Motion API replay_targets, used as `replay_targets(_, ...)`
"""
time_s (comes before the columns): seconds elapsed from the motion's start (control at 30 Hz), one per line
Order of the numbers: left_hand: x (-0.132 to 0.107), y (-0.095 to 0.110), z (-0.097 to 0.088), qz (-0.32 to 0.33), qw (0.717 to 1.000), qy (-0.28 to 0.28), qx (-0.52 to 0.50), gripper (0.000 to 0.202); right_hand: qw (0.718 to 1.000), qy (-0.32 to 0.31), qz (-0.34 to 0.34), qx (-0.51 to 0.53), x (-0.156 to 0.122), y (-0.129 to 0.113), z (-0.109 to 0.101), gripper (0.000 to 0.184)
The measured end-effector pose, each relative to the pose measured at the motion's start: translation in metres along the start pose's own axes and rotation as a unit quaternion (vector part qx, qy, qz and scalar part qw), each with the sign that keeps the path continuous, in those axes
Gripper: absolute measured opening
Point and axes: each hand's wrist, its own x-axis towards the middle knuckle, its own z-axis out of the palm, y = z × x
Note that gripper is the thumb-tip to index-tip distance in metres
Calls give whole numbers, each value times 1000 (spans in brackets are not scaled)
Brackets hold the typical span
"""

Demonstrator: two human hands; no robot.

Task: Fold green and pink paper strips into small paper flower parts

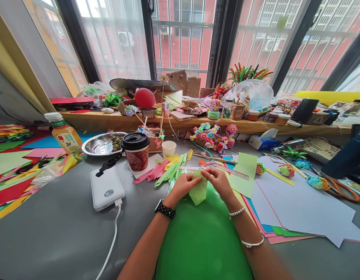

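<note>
Over a glossy green surface, on the near side of a grey table: one piece of light-green paper, upright between two hands, its pointed lower end directed down; whether that tip touched the surface could not be told. Left hand: closed in a pinch, thumb across the near face at the paper's upper left, the other fingers largely hidden. Right hand: thumb and forefinger drawn together on the upper right corner, remaining fingers curled. Handling, as judged: the work looked like folding or shaping, best done with the left pinch kept steady while the right fingertips matched edges before pressing any crease, and gently, since thin paper would probably wrinkle under a hard tug. Position: paper touching both hands, most of its length below the fingertips. Adjacent stock: pink strips and green strips beyond the left hand; a ruler and a light-green sheet beyond the right, both apart from it.
</note>
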Motion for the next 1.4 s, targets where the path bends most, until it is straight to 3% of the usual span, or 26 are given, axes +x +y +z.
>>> replay_targets(0.27,1,-2,-4,-8,1000,-7,20,37,997,-10,-37,-63,-1,-1,2,23)
replay_targets(0.47,1,0,-8,-20,999,18,30,41,976,-50,-83,-198,0,-1,0,26)
replay_targets(0.6,2,-1,-9,-22,999,7,30,41,968,-56,-93,-227,1,-2,2,26)
replay_targets(0.8,3,-2,-10,-15,999,37,30,38,980,-72,-69,-171,2,-1,4,28)
replay_targets(1.03,2,2,-11,-1,1000,25,11,36,986,-65,-54,-141,3,4,-1,38)
replay_targets(1.3,-1,2,-8,19,996,-61,69,33,994,-101,-10,-25,1,-10,-10,18)
replay_targets(1.4,2,0,-9,26,1000,-8,7,27,997,-56,36,26,1,-9,-11,21)
